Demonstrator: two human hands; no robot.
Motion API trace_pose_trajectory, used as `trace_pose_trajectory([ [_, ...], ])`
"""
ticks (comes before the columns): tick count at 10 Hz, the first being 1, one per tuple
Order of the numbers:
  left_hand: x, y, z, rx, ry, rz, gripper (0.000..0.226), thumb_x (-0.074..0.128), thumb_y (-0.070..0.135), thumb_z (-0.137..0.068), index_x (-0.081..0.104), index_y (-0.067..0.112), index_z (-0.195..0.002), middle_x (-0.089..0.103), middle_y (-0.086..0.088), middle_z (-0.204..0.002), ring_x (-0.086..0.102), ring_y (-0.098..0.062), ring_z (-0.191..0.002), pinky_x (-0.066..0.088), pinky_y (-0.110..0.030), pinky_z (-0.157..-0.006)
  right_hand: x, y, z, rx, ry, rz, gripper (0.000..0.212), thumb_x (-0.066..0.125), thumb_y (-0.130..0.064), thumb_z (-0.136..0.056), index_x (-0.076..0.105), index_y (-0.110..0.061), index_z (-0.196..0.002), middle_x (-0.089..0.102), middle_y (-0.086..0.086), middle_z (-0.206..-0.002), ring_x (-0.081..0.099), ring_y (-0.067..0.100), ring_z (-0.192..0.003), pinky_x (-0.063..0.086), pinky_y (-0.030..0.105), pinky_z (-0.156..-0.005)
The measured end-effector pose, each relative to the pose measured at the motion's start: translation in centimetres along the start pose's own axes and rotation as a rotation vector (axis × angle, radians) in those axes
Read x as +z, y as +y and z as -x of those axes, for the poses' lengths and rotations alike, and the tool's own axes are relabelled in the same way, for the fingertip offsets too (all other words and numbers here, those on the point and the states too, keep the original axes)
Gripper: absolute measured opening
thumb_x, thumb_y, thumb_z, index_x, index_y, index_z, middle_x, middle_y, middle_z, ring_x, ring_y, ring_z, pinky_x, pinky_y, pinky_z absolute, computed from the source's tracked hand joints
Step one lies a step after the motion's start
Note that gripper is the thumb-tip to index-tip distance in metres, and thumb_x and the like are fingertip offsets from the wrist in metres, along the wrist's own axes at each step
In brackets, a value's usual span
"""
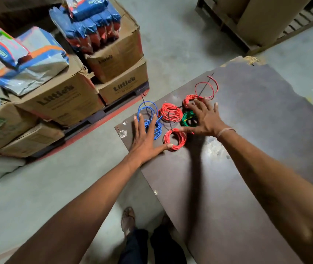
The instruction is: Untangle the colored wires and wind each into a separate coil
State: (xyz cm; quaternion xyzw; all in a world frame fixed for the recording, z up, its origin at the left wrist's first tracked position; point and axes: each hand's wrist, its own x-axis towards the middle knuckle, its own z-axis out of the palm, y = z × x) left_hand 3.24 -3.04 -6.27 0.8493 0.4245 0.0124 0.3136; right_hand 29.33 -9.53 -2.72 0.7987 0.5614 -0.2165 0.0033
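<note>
Your feet (128, 220) stand on the concrete floor (37, 187) at the near edge of the dark worktop (247, 168), and both your forearms reach out over it toward the wires.

Your left hand (146, 140) lies flat with fingers spread: its fingers rest on the blue coil (149, 119) and the thumb touches the nearest red coil (175, 139). Your right hand (205, 119) is just as open, fingers fanned over the green coil (187, 119), fingertips touching the far red coil (191, 99). Neither grip holds anything; both only press or hover.

Between them sits a middle red coil (170, 112). Beyond the far red coil a loose red loop (207, 88) trails away, not wound in.

By the look of it, the untangling is done and the coiling is nearly finished: five bundles lie apart, by colour. You seem to be settling them in place. The next move probably calls for pinching that stray red tail and wrapping it round its coil; the blue coil also looks slack and may want tightening, lest it spring open.
</note>
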Motion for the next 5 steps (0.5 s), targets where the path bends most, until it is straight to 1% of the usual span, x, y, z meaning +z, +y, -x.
trace_pose_trajectory([
  [1,0.4,0.8,-0.6,0.021,-0.03,0.009,0.123,0.066,0.08,-0.072,-0.012,0.038,-0.159,-0.029,-0.015,-0.164,-0.035,-0.035,-0.147,-0.007,-0.048,-0.12,2.7,-0.1,0.8,-0.033,0.102,-0.032,0.119,0.025,-0.104,-0.068,0.042,-0.025,-0.155,0.046,0.015,-0.152,0.026,0.044,-0.15,0.021,0.069,-0.118],
  [2,0.5,1.3,-1.2,0.042,-0.047,-0.004,0.115,0.065,0.075,-0.077,-0.004,0.038,-0.16,-0.022,-0.018,-0.165,-0.03,-0.036,-0.149,-0.002,-0.051,-0.124,4.1,0.0,1.5,-0.022,0.117,-0.006,0.107,0.029,-0.098,-0.077,0.043,-0.025,-0.154,0.05,0.017,-0.148,0.033,0.044,-0.147,0.026,0.063,-0.118],
  [3,0.0,1.3,-1.2,0.048,-0.081,-0.065,0.11,0.062,0.073,-0.082,-0.003,0.034,-0.161,-0.015,-0.012,-0.168,-0.027,-0.035,-0.151,-0.005,-0.049,-0.126,4.1,0.0,2.3,0.03,0.086,-0.024,0.104,0.03,-0.096,-0.077,0.037,-0.031,-0.157,0.04,0.014,-0.159,0.022,0.04,-0.153,0.019,0.059,-0.123],
  [4,-1.6,1.7,-0.5,0.082,-0.075,-0.098,0.108,0.059,0.072,-0.085,-0.001,0.027,-0.162,-0.01,-0.006,-0.169,-0.026,-0.031,-0.151,-0.005,-0.049,-0.126,2.4,-0.5,3.0,0.037,0.126,-0.113,0.104,0.027,-0.096,-0.077,0.04,-0.03,-0.156,0.037,0.013,-0.162,0.021,0.034,-0.155,0.014,0.053,-0.126],
  [5,-3.0,2.0,0.6,0.121,-0.052,-0.131,0.104,0.055,0.072,-0.088,0.002,0.023,-0.163,-0.011,-0.004,-0.169,-0.029,-0.025,-0.15,-0.005,-0.046,-0.123,-0.1,-1.7,4.5,0.008,0.19,-0.233,0.085,0.046,-0.078,-0.088,0.051,-0.018,-0.149,0.046,0.016,-0.154,0.032,0.034,-0.147,0.02,0.044,-0.125],
])
